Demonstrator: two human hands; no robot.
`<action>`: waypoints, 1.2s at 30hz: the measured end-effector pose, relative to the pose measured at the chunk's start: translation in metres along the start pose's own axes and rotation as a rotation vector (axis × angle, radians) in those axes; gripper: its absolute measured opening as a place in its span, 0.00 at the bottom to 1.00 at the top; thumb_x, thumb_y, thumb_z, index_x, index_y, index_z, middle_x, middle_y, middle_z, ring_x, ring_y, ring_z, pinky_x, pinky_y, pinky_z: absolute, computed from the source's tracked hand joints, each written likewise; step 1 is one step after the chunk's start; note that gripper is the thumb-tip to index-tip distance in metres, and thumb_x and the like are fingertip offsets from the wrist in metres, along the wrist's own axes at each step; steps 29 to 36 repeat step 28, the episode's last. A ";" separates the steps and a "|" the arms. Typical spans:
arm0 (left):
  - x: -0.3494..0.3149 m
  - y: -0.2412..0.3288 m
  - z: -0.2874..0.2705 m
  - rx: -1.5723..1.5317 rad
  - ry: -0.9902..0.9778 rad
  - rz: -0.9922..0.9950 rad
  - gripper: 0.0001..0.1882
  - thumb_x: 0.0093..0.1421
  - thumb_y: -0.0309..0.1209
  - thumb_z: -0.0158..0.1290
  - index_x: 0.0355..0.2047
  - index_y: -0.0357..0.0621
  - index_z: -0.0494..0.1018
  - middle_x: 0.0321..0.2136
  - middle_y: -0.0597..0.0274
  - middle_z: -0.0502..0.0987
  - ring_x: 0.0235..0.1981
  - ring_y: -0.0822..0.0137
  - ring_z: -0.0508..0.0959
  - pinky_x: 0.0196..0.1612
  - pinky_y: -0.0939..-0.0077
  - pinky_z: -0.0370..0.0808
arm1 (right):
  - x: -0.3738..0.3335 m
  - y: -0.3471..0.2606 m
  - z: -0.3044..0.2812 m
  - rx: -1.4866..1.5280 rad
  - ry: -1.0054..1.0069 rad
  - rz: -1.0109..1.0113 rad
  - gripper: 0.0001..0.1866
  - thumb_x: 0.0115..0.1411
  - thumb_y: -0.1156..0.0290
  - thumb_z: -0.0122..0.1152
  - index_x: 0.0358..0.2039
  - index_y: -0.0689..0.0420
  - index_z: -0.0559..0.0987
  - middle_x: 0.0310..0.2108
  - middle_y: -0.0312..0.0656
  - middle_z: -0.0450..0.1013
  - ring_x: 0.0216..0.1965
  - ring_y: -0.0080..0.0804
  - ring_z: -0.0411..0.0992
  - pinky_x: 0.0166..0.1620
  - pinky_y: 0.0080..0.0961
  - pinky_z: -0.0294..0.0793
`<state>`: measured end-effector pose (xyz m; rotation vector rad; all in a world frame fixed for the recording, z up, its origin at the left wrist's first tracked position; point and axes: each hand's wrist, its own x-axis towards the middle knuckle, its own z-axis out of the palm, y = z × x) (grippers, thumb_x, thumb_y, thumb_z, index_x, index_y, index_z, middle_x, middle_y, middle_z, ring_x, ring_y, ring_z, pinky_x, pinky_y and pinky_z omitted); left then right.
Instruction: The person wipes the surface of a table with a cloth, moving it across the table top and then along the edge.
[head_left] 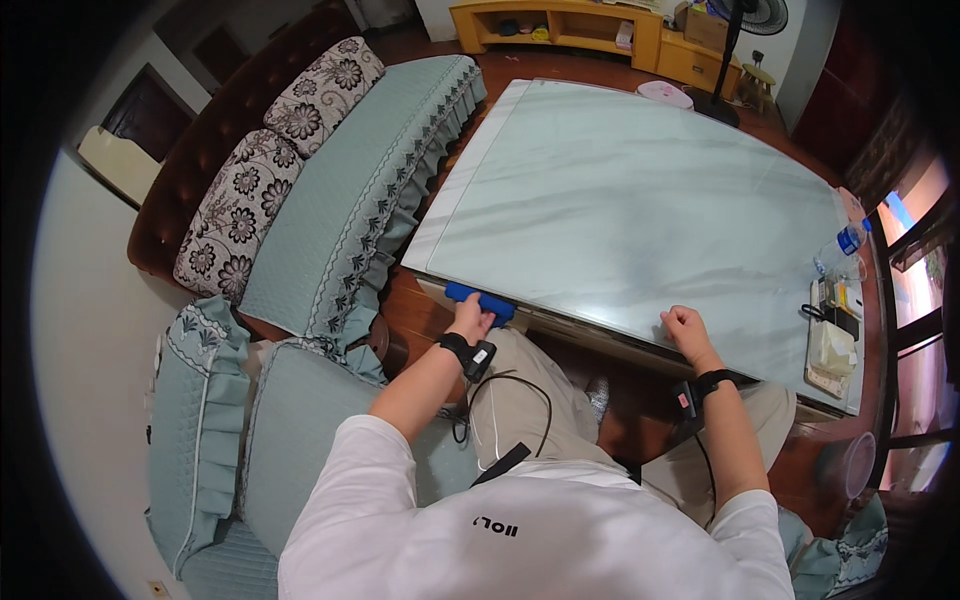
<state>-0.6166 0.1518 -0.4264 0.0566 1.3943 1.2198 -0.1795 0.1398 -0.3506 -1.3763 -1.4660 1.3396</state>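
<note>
My left hand point(472, 317) is closed on a blue cloth point(490, 303), which looks folded and lies along the near left edge of the table point(600, 200). The table is large, with a pale, marbled, glossy top. On the same near edge, farther right, rests my right hand point(687, 332), its fingers curled in and nothing seen in them. Black straps with small boxes sit on both wrists, and dark cables run from them.
At the table's right end are a plastic bottle point(845, 247) and a tray point(828, 370) with small items. A sofa with a pale green cover point(350, 180) and flowered cushions point(240, 210) runs along the left. Beyond stand a wooden cabinet point(690, 62), a pink stool point(665, 95) and a fan point(735, 40).
</note>
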 end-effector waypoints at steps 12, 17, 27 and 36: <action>0.015 0.056 -0.025 0.015 0.197 -0.024 0.10 0.54 0.40 0.50 0.29 0.49 0.64 0.19 0.64 0.66 0.14 0.71 0.63 0.18 0.83 0.68 | 0.000 0.000 0.000 -0.004 0.015 -0.009 0.20 0.59 0.65 0.56 0.14 0.55 0.63 0.13 0.28 0.57 0.17 0.17 0.54 0.22 0.20 0.56; 0.042 0.089 -0.059 -0.107 0.209 0.068 0.09 0.56 0.40 0.49 0.28 0.52 0.65 0.20 0.68 0.67 0.12 0.73 0.61 0.14 0.84 0.63 | 0.002 -0.003 0.002 -0.075 0.017 -0.067 0.20 0.58 0.65 0.56 0.14 0.57 0.63 0.12 0.31 0.56 0.18 0.19 0.52 0.22 0.23 0.56; 0.025 0.060 -0.003 -0.038 0.117 0.068 0.19 0.59 0.51 0.41 0.36 0.50 0.71 0.25 0.64 0.75 0.16 0.72 0.68 0.11 0.80 0.59 | -0.005 0.001 0.000 -0.174 0.065 -0.149 0.19 0.56 0.61 0.57 0.15 0.59 0.67 0.12 0.36 0.59 0.18 0.26 0.54 0.23 0.29 0.60; 0.041 0.071 -0.029 0.115 -0.069 -0.032 0.20 0.59 0.52 0.43 0.39 0.52 0.71 0.30 0.64 0.76 0.24 0.69 0.75 0.18 0.74 0.74 | -0.002 -0.006 0.003 -0.169 0.043 -0.170 0.19 0.56 0.61 0.57 0.15 0.59 0.67 0.12 0.36 0.60 0.18 0.26 0.54 0.24 0.29 0.60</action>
